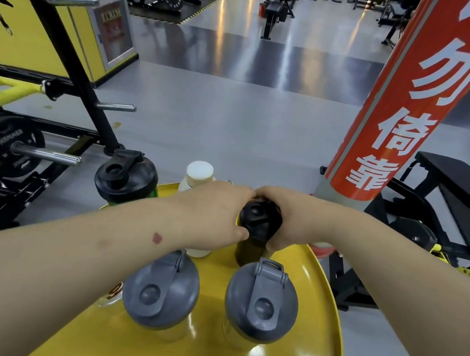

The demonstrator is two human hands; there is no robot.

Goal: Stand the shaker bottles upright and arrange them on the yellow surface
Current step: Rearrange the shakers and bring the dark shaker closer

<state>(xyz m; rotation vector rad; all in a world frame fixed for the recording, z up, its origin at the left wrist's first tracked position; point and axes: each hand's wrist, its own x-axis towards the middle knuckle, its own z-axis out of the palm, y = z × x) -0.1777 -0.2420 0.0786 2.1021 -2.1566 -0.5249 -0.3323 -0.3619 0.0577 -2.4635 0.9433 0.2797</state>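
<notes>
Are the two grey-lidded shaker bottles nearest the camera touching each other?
Apart. The head view shows bare yellow surface between the left grey-lidded bottle and the right grey-lidded bottle.

Round yellow counter [320,332], glossy. Standing upright on it: two grey-lidded shakers, near left [160,291] and near right [261,302]; a black-lidded dark bottle [247,253] at centre; a black-lidded shaker [126,177] far left; a white bottle [198,176] at the far edge.
</notes>
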